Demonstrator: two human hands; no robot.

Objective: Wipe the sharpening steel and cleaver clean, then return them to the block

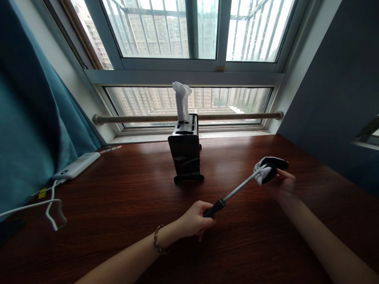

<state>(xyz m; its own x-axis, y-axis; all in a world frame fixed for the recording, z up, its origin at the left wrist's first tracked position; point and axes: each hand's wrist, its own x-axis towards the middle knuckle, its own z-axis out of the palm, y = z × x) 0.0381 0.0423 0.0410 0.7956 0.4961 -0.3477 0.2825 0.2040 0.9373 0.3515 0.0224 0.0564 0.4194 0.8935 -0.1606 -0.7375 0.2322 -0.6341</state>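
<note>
Across the lower half of the frame, a dark red-brown, faintly shiny worktop (124, 205); near the centre, an upright black tissue box (185, 156) with white paper rising from the top. Right of centre, above the worktop, a slim, straight, silver-grey rod (242, 187), slanting from lower centre up to the right. At the lower end, left hand (197, 221) curled closed around a black handle (213, 208) with a small collar next to the metal. At the upper end, right hand (282, 184) closed on a curved black end piece (276, 162), grip partly hidden. Bunched just beside, around the shaft, a crumpled white wad (258, 175), cloth or paper impossible to tell.
</note>
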